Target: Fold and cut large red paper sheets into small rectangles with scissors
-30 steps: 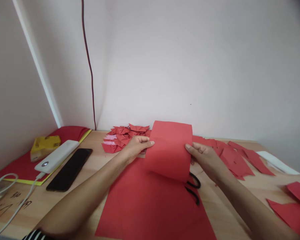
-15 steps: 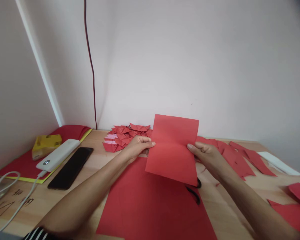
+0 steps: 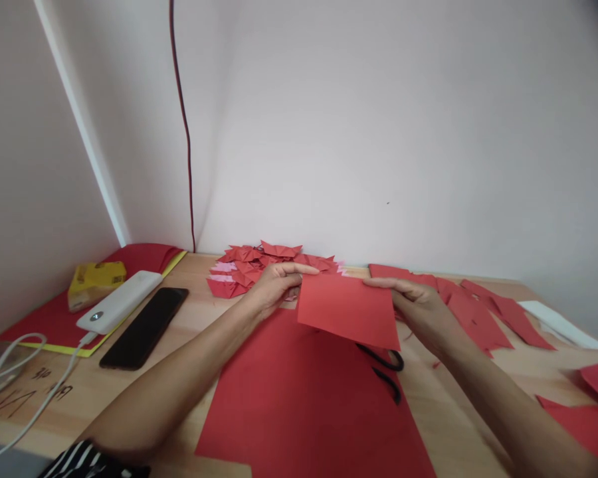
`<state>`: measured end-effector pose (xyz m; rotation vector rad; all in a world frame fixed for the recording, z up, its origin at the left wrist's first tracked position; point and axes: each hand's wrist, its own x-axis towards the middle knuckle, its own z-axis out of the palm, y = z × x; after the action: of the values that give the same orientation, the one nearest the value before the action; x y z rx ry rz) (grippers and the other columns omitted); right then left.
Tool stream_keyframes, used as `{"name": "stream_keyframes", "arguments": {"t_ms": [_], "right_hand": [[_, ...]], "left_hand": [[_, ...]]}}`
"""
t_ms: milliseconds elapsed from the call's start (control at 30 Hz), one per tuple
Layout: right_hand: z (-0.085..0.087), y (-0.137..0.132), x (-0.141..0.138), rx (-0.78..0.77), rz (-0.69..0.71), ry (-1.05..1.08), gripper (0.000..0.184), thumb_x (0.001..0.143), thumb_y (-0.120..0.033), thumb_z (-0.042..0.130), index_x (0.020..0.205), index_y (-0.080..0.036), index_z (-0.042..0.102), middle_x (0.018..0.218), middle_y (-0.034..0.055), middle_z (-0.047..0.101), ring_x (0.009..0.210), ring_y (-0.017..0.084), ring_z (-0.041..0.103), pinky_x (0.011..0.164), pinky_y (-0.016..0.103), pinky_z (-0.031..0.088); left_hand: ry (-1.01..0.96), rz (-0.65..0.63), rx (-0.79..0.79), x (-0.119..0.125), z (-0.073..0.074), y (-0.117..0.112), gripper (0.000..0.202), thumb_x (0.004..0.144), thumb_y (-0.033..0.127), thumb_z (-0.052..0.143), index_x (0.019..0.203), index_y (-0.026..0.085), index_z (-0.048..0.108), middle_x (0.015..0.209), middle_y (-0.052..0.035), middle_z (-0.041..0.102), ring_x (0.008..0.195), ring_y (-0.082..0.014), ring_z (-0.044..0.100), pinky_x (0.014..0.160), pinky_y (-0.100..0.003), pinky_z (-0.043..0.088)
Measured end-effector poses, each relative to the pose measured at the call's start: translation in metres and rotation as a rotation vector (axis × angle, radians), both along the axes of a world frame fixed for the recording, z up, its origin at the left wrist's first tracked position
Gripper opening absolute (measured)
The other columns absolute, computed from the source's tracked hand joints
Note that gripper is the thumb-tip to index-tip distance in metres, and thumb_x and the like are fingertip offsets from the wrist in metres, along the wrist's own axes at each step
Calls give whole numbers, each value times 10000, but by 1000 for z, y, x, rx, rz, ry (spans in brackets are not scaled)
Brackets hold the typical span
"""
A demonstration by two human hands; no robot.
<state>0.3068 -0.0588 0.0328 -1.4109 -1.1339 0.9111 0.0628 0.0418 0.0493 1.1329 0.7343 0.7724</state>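
A piece of red paper is held up between my two hands, above a larger red sheet lying on the wooden table. Its top edge is now a fold at finger height. My left hand pinches the left end of that edge, its index finger stretched along it. The right end is gripped by my right hand, with a finger lying along the top. Below the paper, the black handles of what look like scissors rest on the large sheet; the rest of them is hidden.
Folded red paper pieces are heaped by the wall. Cut red papers and a white strip lie at right. At left are a black phone, a white power bank with a cable, and a yellow packet on coloured sheets.
The upper half of the red paper, upright before, is folded down away from me. Both hands have shifted their fingers onto the fold, and more of the black handles shows.
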Motion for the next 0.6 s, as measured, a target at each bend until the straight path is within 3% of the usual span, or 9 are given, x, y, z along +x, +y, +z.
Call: {"name": "stream_keyframes", "arguments": {"t_ms": [233,333,433,600], "right_hand": [[4,-2,-4,21,-46,-90,239,758,-387,682,944,-295,799,985,19,755,863,232,677,742,375,559],[5,-3,-5,21,-65,-101,228,763,-395,673,915,-284,800,930,22,754,766,201,659,649,323,533],[4,-3,-4,20,-85,-82,217,774,-397,659,893,-275,793,866,18,742,679,168,617,573,280,479],[-2,-1,2,76,-85,-52,166,784,-360,654,852,-277,780,889,4,734,789,177,620,665,277,472]], "left_hand": [[-3,18,6,1,3,-2,100,700,157,672,783,139,723,521,42,535,406,-32,374,422,-172,253],[-15,16,18,2,-1,-1,71,702,164,659,760,150,698,498,62,501,386,-28,342,409,-167,232],[-32,10,40,4,-6,-1,64,710,175,650,758,157,689,535,55,538,407,-36,407,435,-164,297],[21,-44,154,5,-6,-4,247,760,186,637,986,168,734,617,17,635,506,-82,562,528,-186,402]]}}
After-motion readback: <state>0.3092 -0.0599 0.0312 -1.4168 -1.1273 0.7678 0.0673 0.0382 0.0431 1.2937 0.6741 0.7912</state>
